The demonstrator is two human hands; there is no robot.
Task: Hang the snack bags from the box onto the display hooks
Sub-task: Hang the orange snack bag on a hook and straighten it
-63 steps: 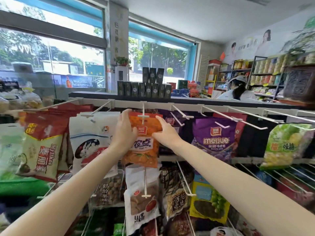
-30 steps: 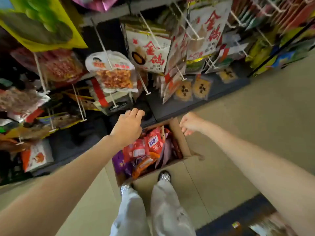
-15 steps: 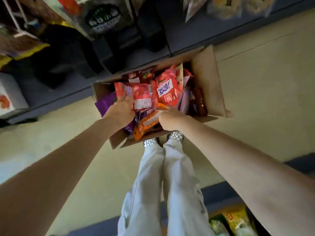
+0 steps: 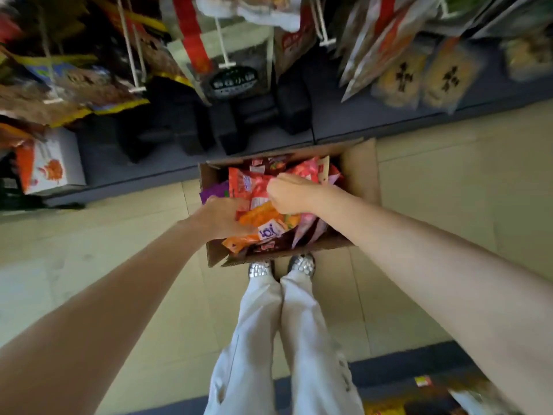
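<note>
An open cardboard box (image 4: 363,172) stands on the floor at my feet, filled with several snack bags in red, orange and purple. On top lies an orange snack bag (image 4: 263,218) with a white label. My left hand (image 4: 223,218) grips its left side, fingers curled under it. My right hand (image 4: 288,193) is curled in a fist at the bag's upper edge and pinches it, just over a red snack bag (image 4: 247,182). White display hooks (image 4: 223,46) with hanging bags fill the top of the view.
The dark base shelf (image 4: 344,124) of the rack runs right behind the box. A white and orange carton (image 4: 49,166) sits on it at the left. My legs and shoes (image 4: 281,268) stand close to the box's near side. Beige floor tiles surround the box.
I went from hanging an orange bag on a top hook to bending over the box. Both hands reached in and now hold an orange bag, raised slightly above the others.
</note>
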